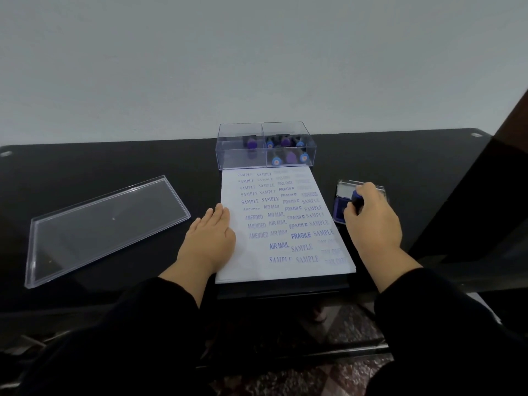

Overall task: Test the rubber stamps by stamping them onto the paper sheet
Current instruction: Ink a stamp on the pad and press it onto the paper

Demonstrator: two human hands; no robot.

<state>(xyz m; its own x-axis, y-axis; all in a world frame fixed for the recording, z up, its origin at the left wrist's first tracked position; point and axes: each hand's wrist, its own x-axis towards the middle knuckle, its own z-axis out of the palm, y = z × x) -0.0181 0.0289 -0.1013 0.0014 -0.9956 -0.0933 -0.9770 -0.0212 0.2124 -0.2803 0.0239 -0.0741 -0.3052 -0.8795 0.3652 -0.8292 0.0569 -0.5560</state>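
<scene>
Now paper sheet w/ blue prints (SAMPLE, FRAGILE, AIR MAIL, AMENDED).

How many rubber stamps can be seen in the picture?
7, possibly more hidden. One in the right hand, pressed on the ink pad. One in the clear box's left compartment. About five in its right compartment, overlapping, so uncertain.

The paper sheet lies mid-table, with the stamp box touching its far edge. The lid lies well left; the ink pad sits just right.
</scene>
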